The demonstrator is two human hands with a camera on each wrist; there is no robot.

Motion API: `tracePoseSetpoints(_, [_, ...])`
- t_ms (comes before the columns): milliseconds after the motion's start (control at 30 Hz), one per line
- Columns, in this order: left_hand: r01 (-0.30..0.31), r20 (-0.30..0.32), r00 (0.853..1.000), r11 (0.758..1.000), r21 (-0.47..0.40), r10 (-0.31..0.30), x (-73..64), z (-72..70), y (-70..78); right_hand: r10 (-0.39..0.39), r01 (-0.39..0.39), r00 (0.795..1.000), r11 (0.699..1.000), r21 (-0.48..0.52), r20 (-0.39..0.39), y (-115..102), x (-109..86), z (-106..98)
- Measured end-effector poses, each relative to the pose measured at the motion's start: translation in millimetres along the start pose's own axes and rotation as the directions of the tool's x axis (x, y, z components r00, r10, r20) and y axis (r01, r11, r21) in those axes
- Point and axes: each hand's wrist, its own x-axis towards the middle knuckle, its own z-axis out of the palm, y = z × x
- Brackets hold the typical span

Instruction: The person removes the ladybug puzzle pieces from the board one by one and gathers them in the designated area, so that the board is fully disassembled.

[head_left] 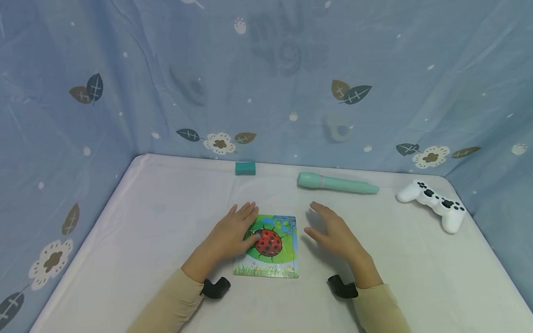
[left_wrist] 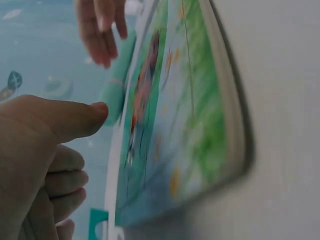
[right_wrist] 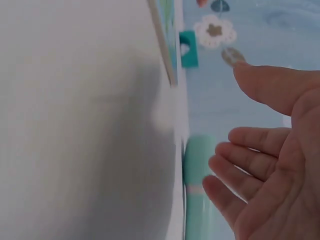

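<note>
A square ladybug picture puzzle board (head_left: 269, 264) lies flat in front of me, its thick edge showing in the left wrist view. My left hand (head_left: 231, 234) is over the board's left side in the head view, thumb stretched across the ladybug and fingers extended. In the left wrist view the thumb (left_wrist: 75, 120) stands apart from the fingers, with nothing between them. My right hand (head_left: 336, 237) hovers to the right of the board, palm turned inward and fingers spread. The right wrist view shows its fingers (right_wrist: 250, 160) relaxed and holding nothing.
Behind the board sit a small teal block (head_left: 245, 168) and a mint-green cylindrical case (head_left: 336, 183). A white game controller (head_left: 432, 204) lies at the far right of the white table (head_left: 160, 192). Blue patterned cloth (head_left: 269, 78) hangs around the back and sides.
</note>
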Motion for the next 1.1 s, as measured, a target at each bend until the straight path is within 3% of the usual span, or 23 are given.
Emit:
tracePoseSetpoints(233, [-0.049, -0.043, 0.998, 0.982, -0.184, 0.041, 7.8, 19.4, 16.2, -0.120, 0.112, 0.992, 0.982, 0.154, 0.043, -15, 23.3, 24])
tracePoseSetpoints(367, [-0.044, -0.049, 0.998, 0.967, -0.251, 0.033, 6.3, 35.1, 18.8, -0.169, 0.159, 0.983, 0.977, 0.142, 0.067, -16, 26.4, 36])
tracePoseSetpoints(533, [-0.050, -0.059, 0.998, 0.965, -0.257, 0.036, 8.2, 44.7, 18.3, -0.157, 0.145, 0.985, 0.979, 0.140, 0.077, -11, 27.3, 42])
tracePoseSetpoints(1100, [-0.057, -0.069, 0.997, 0.967, -0.248, 0.041, 10.3, 44.5, 16.1, -0.141, 0.126, 0.985, 0.982, 0.142, 0.101, -12, 30.8, 49])
